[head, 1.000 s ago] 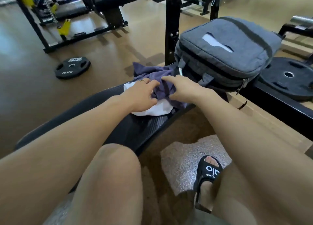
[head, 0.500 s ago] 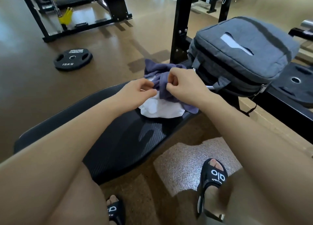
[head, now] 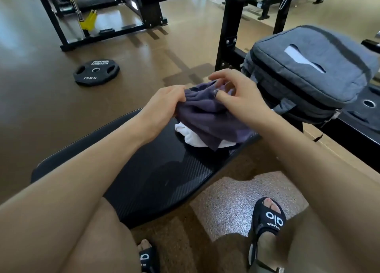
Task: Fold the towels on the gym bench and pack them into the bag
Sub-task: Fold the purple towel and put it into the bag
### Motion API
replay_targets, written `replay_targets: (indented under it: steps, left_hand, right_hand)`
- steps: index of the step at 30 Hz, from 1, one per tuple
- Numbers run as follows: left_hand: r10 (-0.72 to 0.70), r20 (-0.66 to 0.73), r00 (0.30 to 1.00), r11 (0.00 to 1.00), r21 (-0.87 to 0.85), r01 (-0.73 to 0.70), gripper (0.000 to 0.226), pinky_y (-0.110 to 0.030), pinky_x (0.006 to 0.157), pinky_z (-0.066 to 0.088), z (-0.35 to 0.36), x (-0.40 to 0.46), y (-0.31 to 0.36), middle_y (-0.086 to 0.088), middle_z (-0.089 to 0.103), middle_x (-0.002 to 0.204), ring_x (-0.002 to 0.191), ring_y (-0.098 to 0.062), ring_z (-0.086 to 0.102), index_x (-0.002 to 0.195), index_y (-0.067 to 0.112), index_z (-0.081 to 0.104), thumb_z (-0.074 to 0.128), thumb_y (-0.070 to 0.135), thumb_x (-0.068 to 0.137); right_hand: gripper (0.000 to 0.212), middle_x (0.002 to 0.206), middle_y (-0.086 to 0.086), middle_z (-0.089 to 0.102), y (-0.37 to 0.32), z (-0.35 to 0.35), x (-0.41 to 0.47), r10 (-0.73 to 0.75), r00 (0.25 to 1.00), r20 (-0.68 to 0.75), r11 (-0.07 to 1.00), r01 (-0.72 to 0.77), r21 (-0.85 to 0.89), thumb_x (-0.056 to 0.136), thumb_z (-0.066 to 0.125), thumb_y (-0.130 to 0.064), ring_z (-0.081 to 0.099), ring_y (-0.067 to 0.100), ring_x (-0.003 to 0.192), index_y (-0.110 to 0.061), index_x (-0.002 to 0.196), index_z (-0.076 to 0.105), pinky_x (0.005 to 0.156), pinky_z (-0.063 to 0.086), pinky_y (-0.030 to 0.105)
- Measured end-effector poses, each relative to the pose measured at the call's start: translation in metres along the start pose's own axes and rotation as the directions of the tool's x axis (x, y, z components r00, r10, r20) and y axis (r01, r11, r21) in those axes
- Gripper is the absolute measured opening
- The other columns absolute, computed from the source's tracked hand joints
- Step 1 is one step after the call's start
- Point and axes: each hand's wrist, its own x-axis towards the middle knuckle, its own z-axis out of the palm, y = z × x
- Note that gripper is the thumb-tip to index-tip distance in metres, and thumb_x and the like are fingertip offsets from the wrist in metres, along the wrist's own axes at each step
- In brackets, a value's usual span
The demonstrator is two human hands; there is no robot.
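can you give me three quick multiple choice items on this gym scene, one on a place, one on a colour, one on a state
1. Where does the crumpled white towel lie?
A. on the floor
B. under the purple towel on the black padded bench
C. inside the bag

2. What colour is the fabric bag at the far end of the bench?
A. grey
B. red
C. yellow

3. What is the left hand doing?
A. resting on a knee
B. lifting the black weight plate
C. gripping the crumpled purple towel

Answers: 1 B, white cloth shows beneath the purple one on the bench pad. 2 A, its whole outer fabric is grey. 3 C, its fingers are bunched on the towel's left edge, while the right hand works at the top.
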Motion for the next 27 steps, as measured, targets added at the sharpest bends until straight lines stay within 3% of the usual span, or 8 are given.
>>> replay_targets:
  steps: [3, 6, 9, 12, 16, 19, 23, 27]
  left_hand:
    - [0.077, -0.027, 0.997, 0.997, 0.002, -0.077, 0.034, -0.039, 0.071, 0.029, -0.004, -0.007, 0.006, -0.008, 0.041, 0.079, 0.079, -0.021, 0.036, 0.076, -0.008, 0.041, 0.052, 0.024, 0.069]
    - [0.179, -0.028, 0.984, 0.974, 0.143, -0.173, 0.019, -0.024, 0.06, 0.032, -0.009, -0.016, 0.013, 0.003, 0.039, 0.065, 0.065, -0.008, 0.037, 0.062, 0.009, 0.044, 0.051, 0.013, 0.08]
    - [0.243, 0.051, 0.969, 0.897, 0.368, -0.244, 0.027, -0.018, 0.053, 0.027, -0.02, -0.021, 0.011, 0.0, 0.032, 0.064, 0.059, -0.007, 0.031, 0.067, 0.004, 0.037, 0.059, 0.012, 0.08]
    - [0.297, 0.068, 0.952, 0.766, 0.579, -0.28, 0.027, -0.021, 0.052, 0.024, -0.03, -0.022, 0.009, 0.003, 0.031, 0.061, 0.057, -0.007, 0.03, 0.067, 0.008, 0.035, 0.06, 0.011, 0.079]
    - [0.359, 0.043, 0.932, 0.7, 0.649, -0.299, 0.031, -0.021, 0.05, 0.024, -0.04, -0.025, 0.014, 0.009, 0.029, 0.055, 0.054, -0.007, 0.03, 0.063, 0.018, 0.031, 0.057, 0.012, 0.077]
    - [0.39, 0.025, 0.92, 0.688, 0.657, -0.309, 0.032, -0.02, 0.051, 0.025, -0.045, -0.03, 0.019, 0.01, 0.032, 0.053, 0.052, -0.007, 0.032, 0.061, 0.025, 0.028, 0.055, 0.015, 0.075]
    - [0.415, -0.022, 0.91, 0.679, 0.672, -0.294, 0.025, -0.024, 0.053, 0.025, -0.051, -0.038, 0.022, 0.004, 0.032, 0.057, 0.055, -0.01, 0.031, 0.063, 0.017, 0.032, 0.054, 0.016, 0.075]
    - [0.452, -0.108, 0.885, 0.664, 0.703, -0.254, 0.024, -0.024, 0.054, 0.025, -0.067, -0.037, 0.034, 0.002, 0.033, 0.058, 0.057, -0.011, 0.031, 0.064, 0.014, 0.032, 0.053, 0.016, 0.076]
  right_hand:
    - [0.051, 0.123, 0.0, 0.063, 0.001, 0.007, 0.002, -0.187, 0.973, 0.133, 0.975, 0.201, -0.098, 0.076, 0.056, -0.005, 0.056, 0.016, 0.115, -0.019, 0.124, 0.068, 0.101, 0.043, 0.029]
    - [0.034, 0.097, 0.003, 0.07, -0.003, 0.017, 0.0, -0.226, 0.939, 0.258, 0.959, 0.261, -0.109, 0.069, 0.06, -0.011, 0.063, 0.022, 0.095, -0.011, 0.102, 0.069, 0.087, 0.049, 0.043]
    - [0.018, 0.08, 0.004, 0.063, -0.002, 0.017, -0.002, -0.216, 0.951, 0.223, 0.945, 0.261, -0.196, 0.071, 0.061, -0.017, 0.056, 0.024, 0.078, -0.009, 0.086, 0.06, 0.073, 0.044, 0.046]
    - [0.013, 0.069, 0.001, 0.055, -0.007, 0.015, -0.004, -0.305, 0.94, 0.154, 0.895, 0.338, -0.292, 0.072, 0.061, -0.016, 0.051, 0.027, 0.068, -0.012, 0.079, 0.05, 0.061, 0.027, 0.037]
    - [0.013, 0.064, 0.001, 0.047, -0.019, 0.013, -0.003, -0.449, 0.893, -0.002, 0.738, 0.369, -0.565, 0.074, 0.061, -0.013, 0.048, 0.034, 0.061, -0.012, 0.078, 0.048, 0.06, 0.023, 0.034]
    - [0.019, 0.065, -0.003, 0.038, -0.022, 0.012, -0.001, -0.443, 0.896, -0.011, 0.702, 0.34, -0.626, 0.074, 0.062, -0.008, 0.048, 0.035, 0.06, -0.015, 0.082, 0.046, 0.061, 0.024, 0.035]
    - [0.031, 0.076, 0.006, 0.062, -0.015, 0.006, 0.006, -0.408, 0.913, -0.005, 0.6, 0.264, -0.756, 0.075, 0.061, -0.01, 0.054, 0.035, 0.071, -0.013, 0.106, 0.058, 0.068, 0.031, 0.04]
    - [0.048, 0.104, 0.012, 0.066, -0.029, -0.009, 0.022, -0.319, 0.941, -0.11, 0.67, 0.142, -0.729, 0.078, 0.062, -0.004, 0.061, 0.04, 0.078, -0.014, 0.124, 0.057, 0.068, 0.035, 0.041]
